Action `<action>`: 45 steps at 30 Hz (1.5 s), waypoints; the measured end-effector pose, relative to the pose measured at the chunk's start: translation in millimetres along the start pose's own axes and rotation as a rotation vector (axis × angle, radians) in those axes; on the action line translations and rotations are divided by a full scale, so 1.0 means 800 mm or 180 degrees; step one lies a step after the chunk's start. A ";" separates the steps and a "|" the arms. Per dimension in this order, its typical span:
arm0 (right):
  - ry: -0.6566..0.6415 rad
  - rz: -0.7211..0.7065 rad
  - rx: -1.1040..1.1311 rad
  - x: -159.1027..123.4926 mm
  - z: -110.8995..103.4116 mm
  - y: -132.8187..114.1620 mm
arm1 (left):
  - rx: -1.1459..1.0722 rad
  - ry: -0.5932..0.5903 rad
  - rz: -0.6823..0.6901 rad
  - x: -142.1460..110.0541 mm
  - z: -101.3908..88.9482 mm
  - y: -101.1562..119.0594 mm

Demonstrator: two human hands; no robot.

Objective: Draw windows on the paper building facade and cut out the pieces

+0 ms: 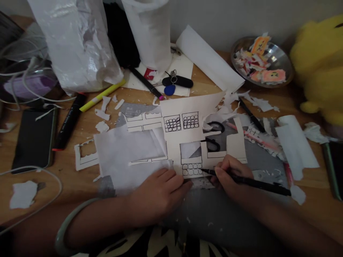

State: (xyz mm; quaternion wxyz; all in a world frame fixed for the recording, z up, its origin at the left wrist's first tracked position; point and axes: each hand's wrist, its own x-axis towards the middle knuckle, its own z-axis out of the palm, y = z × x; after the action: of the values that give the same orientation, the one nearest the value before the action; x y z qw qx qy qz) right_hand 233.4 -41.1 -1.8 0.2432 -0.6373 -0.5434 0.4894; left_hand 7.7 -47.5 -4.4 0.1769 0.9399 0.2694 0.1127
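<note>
Pinching a black pen (pixel 262 184) in my right hand (pixel 229 175) over the cut-out paper (pixel 184 136) before me, I'm risking crooked strokes if that window-weakened paper is slipping; my left hand (pixel 160 194) is resting at its lower edge, grip unclear.

Legible marking: "A3".
Printed in pale characters on the flat grey cutting mat (pixel 128 109), at its far left part; adjoining small characters unclear. Black, thick-barrelled marker with red ends (pixel 69 122): pale lettering, too blurred to read.
</note>
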 end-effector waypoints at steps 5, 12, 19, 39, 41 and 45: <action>-0.0016 0.0277 0.1044 0.008 -0.002 -0.007 | 0.0137 0.0021 0.0055 -0.002 0.003 0.001; 0.0086 0.0245 0.0940 0.008 0.003 -0.018 | 0.0400 0.0170 0.0203 -0.002 0.007 0.003; 0.0225 -0.0032 0.0770 -0.001 0.012 -0.011 | 0.0689 0.0485 0.0277 -0.001 0.009 0.008; 0.0217 -0.0009 0.0887 -0.013 0.009 -0.005 | 0.0624 0.0254 0.0207 -0.017 0.004 0.008; 0.0151 0.0079 0.0877 -0.015 0.007 -0.004 | 0.0612 0.0152 0.0343 -0.018 0.002 0.007; 0.0128 0.0051 0.0648 -0.017 0.004 -0.002 | 0.0444 0.0052 0.0431 -0.017 -0.003 0.007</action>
State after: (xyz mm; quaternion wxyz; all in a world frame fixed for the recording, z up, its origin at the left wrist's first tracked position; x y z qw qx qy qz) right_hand 230.5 -54.2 2.7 0.3136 -0.6233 -0.4807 0.5311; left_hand -2.0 -58.5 -1.4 0.1009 0.9650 0.2139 0.1130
